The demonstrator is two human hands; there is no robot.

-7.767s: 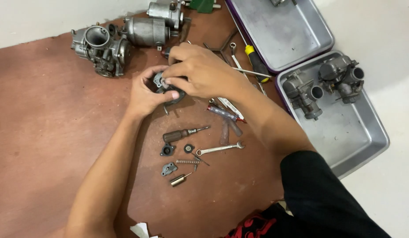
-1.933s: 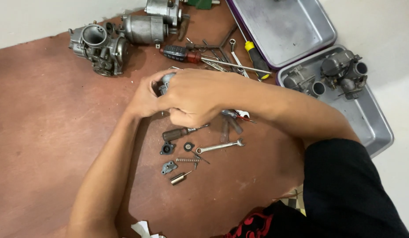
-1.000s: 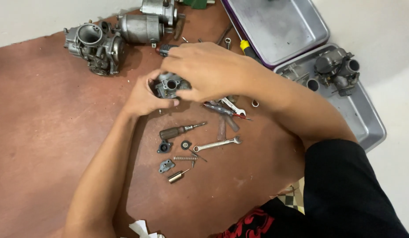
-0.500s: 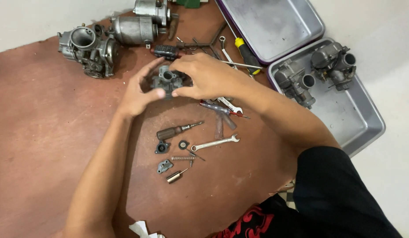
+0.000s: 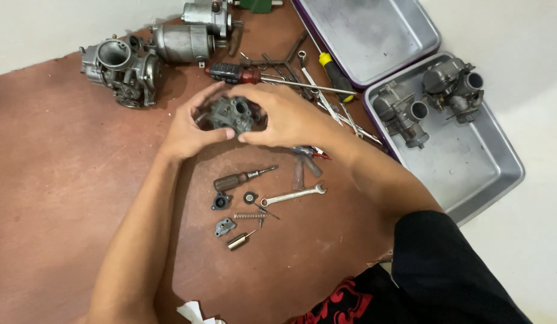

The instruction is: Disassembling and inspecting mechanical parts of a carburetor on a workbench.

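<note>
Reddish-brown worn mat [image 5: 56, 198] on pale floor, two metal trays [image 5: 470, 174] alongside, left hand [image 5: 191, 129] and right hand [image 5: 284, 117] both grasping a dark grey cast-metal carburetor body [image 5: 231, 114], ports facing up.

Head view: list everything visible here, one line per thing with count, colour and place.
small carburetor body: 1, dark grey, held between both hands
carburetors on board: about 3, grey metal, top left
brown board: 1, reddish brown, under everything
metal trays: 2, silver, top right
carburetors in tray: 2, grey, nearer tray
yellow-handled screwdriver: 1, beside the trays
red-handled screwdriver: 1, above the hands
short screwdriver: 1, dark handle, below the hands
spanner: 1, silver, below right hand
spring: 1, among the small parts
left hand: 1, fingers on the body
right hand: 1, fingers on the body
</note>
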